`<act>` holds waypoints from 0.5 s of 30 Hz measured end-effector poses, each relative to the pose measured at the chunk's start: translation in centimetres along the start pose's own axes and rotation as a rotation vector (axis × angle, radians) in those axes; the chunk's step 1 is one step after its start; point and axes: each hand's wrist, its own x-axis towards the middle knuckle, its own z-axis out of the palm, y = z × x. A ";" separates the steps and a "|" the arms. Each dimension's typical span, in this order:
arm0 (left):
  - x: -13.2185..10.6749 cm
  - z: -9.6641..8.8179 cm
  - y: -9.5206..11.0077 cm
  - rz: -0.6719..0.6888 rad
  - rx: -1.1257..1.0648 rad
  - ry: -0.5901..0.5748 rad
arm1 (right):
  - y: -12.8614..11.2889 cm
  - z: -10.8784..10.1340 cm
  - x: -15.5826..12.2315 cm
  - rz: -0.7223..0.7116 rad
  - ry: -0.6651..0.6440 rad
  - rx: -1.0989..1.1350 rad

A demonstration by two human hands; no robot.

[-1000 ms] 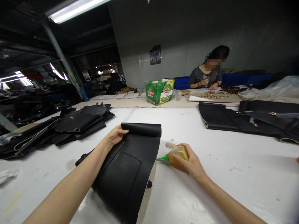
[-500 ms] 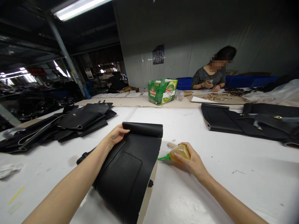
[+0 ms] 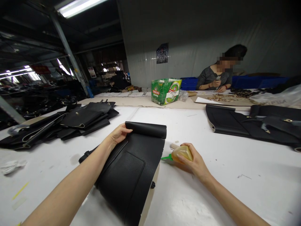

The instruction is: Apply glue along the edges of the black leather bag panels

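Observation:
A black leather panel [image 3: 131, 169] with a stitched pocket outline curves up from the white table in front of me. Its far edge is folded over into a roll, and my left hand [image 3: 120, 133] grips that roll at its left end, thumb on top. My right hand [image 3: 194, 160] is wrapped round a squeeze bottle [image 3: 182, 154] of amber liquid, tilted on its side. The green nozzle of the bottle points left, at the panel's right edge; whether it touches is hard to tell. The pale lining shows below that edge.
Black leather pieces [image 3: 87, 117] are stacked at left, and more black panels [image 3: 235, 121] with metal clasps lie at right. A green Tsingtao carton [image 3: 166, 91] stands at the back. Beyond it a co-worker [image 3: 215, 77] sits by small metal parts. A crumpled white cloth [image 3: 11, 167] lies at left.
The whole view has shifted slightly, so everything sits a little further right. Both hands keep their hold, and the nozzle stays by the panel's edge. The co-worker's head and hand moved a little.

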 end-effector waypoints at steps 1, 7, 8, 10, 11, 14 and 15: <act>0.0 0.0 0.0 -0.001 0.001 -0.001 | -0.1 -0.1 -0.3 0.005 -0.014 0.002; 0.1 -0.1 0.1 -0.006 0.009 -0.006 | 0.0 -0.2 -0.7 0.030 -0.070 0.045; 0.1 -0.1 0.2 -0.005 0.010 -0.007 | 0.2 -0.1 -0.3 0.024 -0.040 0.036; 0.0 0.0 0.2 -0.003 0.012 -0.010 | 0.6 -0.1 0.4 0.012 0.010 0.026; 0.0 0.1 0.2 -0.001 0.013 -0.011 | 0.7 -0.1 0.6 0.009 0.021 0.025; 0.0 0.0 0.2 0.003 0.014 -0.010 | 0.5 -0.2 0.0 0.011 0.008 0.026; 0.0 0.0 0.2 0.003 0.014 -0.008 | 0.3 -0.3 -0.4 0.022 -0.031 0.046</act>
